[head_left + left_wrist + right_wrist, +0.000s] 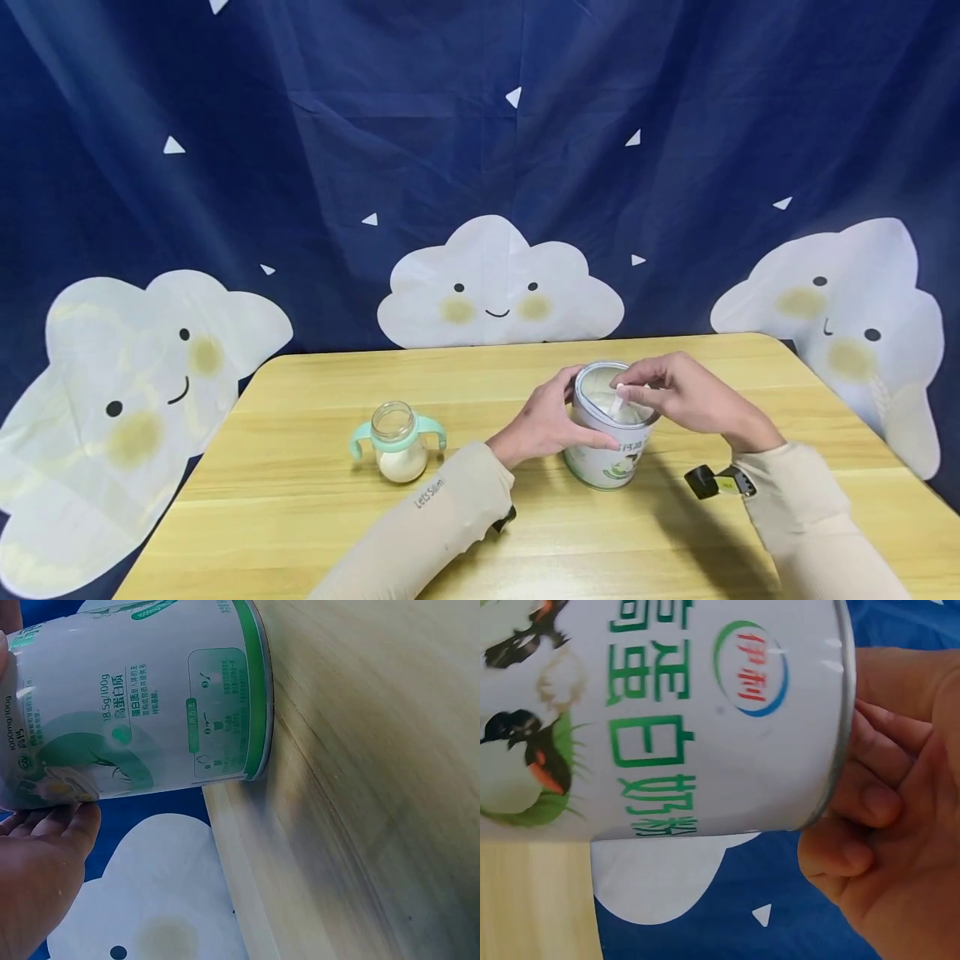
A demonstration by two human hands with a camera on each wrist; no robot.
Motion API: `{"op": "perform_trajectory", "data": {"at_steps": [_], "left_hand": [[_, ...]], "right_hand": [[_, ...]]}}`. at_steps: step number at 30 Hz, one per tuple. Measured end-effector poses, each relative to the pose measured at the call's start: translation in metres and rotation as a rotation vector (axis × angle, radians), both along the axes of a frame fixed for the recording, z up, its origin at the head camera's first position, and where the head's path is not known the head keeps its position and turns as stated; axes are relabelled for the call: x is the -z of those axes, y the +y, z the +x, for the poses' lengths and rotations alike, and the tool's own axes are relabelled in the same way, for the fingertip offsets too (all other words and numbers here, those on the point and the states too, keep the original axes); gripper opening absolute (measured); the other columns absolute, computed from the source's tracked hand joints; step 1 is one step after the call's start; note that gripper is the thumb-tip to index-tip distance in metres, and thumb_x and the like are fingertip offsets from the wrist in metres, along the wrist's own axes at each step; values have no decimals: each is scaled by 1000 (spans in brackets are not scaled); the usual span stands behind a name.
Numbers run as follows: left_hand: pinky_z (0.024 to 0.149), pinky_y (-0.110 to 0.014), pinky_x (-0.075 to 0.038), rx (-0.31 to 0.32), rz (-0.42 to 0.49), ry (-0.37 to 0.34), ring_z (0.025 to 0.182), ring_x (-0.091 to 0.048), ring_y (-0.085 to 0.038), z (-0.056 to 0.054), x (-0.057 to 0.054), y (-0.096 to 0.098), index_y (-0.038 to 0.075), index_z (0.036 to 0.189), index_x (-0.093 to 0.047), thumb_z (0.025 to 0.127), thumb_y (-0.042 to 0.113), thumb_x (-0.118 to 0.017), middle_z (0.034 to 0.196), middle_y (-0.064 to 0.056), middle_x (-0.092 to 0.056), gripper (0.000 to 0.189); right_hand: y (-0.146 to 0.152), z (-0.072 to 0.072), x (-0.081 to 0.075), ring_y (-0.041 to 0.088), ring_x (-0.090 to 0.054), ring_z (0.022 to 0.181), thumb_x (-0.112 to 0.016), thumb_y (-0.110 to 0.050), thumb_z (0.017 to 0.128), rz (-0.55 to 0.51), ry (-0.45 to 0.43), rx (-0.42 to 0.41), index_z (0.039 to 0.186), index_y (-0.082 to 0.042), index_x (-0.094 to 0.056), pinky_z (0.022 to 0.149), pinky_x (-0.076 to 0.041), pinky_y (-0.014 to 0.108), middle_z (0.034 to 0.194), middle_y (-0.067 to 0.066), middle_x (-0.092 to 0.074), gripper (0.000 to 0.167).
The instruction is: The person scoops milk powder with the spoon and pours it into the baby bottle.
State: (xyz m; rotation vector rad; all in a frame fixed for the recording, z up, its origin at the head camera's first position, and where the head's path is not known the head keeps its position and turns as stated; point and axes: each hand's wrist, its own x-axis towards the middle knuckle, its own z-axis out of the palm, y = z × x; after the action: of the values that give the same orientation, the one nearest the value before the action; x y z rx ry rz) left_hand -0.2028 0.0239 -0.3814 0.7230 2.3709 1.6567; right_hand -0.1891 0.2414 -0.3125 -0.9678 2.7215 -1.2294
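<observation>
A white and green milk powder can (611, 468) stands upright on the table, its top open. My left hand (542, 427) grips the can's side, with the thumb across the front and the fingers round the back. In the left wrist view, that hand's fingers (56, 825) touch the printed wall of the can (142, 697). Over the rim, my right hand (684, 390) pinches the handle of a white scoop (617, 405), whose lower end reaches inside the can. The right wrist view shows the curled right hand (907, 787) at the rim; the scoop is hidden there.
Left of the can stands a lidless baby bottle (402, 463) with mint green handles and whitish contents. Both are on a light wooden table (300, 533). Behind hangs a dark blue curtain (435, 125) with smiling clouds. A black device (702, 482) is strapped to the right wrist.
</observation>
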Motion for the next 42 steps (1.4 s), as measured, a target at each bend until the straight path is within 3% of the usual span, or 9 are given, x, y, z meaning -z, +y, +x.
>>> {"op": "perform_trajectory", "data": {"at_steps": [3, 11, 16, 18, 24, 29, 36, 39, 42], "left_hand": [[105, -29, -44, -1, 0, -9, 123, -54, -8, 0, 1, 0, 19, 147, -44, 64, 26, -97, 133, 7, -58, 98], [105, -29, -44, 1, 13, 0, 122, -55, -9, -1, 2, 1, 18, 146, -46, 64, 23, -97, 132, 8, -58, 96], [105, -30, -44, -5, -5, 4, 121, -55, -8, 0, 2, 1, 19, 147, -45, 64, 24, -97, 134, 8, -58, 98], [104, -29, -44, -5, -7, 4, 121, -55, -8, 0, 2, 1, 19, 147, -45, 64, 24, -97, 134, 9, -58, 98], [105, -29, -44, -7, -13, 6, 122, -55, -9, 0, 1, 2, 17, 147, -45, 64, 24, -97, 134, 8, -57, 98], [106, -30, -43, -7, -10, -7, 123, -54, -9, 0, 0, 1, 17, 148, -44, 64, 23, -97, 134, 9, -57, 99], [106, -30, -43, -5, -5, -11, 123, -54, -9, -1, 1, 1, 17, 147, -45, 64, 23, -97, 134, 8, -58, 98], [106, -30, -43, -6, -7, -12, 122, -54, -8, -1, 1, 1, 18, 147, -44, 64, 24, -97, 134, 9, -57, 99], [106, -30, -43, -7, -3, -11, 122, -54, -8, -2, 1, 1, 17, 148, -44, 64, 23, -97, 135, 8, -57, 99]], "right_hand": [[3, -1, -3, 10, -66, 77, -66, -3, 95, -43, -62, 70, 106, 6, -72, 64, -58, 27, 94, 9, -74, 16], [10, -5, -5, 5, -64, 90, -66, -19, 98, -28, -110, 357, 114, 6, -71, 78, -48, 21, 93, 9, -75, 30], [18, -8, -1, 4, -54, 76, -67, -24, 98, -104, -158, 477, 119, 8, -68, 61, -43, 23, 90, -1, -75, 39], [22, -9, 0, 7, -48, 69, -67, -28, 97, -145, -187, 501, 121, 8, -67, 55, -40, 25, 84, -7, -74, 42], [32, -7, 3, 5, -40, 56, -68, -31, 96, -190, -223, 552, 114, 3, -69, 54, -37, 26, 78, -18, -70, 38], [33, -7, 6, 6, -45, 60, -66, -27, 98, -160, -217, 571, 114, 8, -68, 54, -39, 26, 78, -17, -70, 38], [33, -8, 8, 5, -52, 75, -66, -27, 98, -178, -232, 569, 116, 7, -67, 65, -46, 24, 80, -18, -71, 38], [33, -8, 9, 2, -54, 79, -65, -27, 98, -180, -233, 562, 114, 4, -69, 65, -47, 24, 80, -19, -71, 35], [33, -9, 8, 3, -52, 72, -66, -27, 98, -208, -238, 555, 110, -3, -71, 65, -45, 23, 80, -19, -70, 27]]}}
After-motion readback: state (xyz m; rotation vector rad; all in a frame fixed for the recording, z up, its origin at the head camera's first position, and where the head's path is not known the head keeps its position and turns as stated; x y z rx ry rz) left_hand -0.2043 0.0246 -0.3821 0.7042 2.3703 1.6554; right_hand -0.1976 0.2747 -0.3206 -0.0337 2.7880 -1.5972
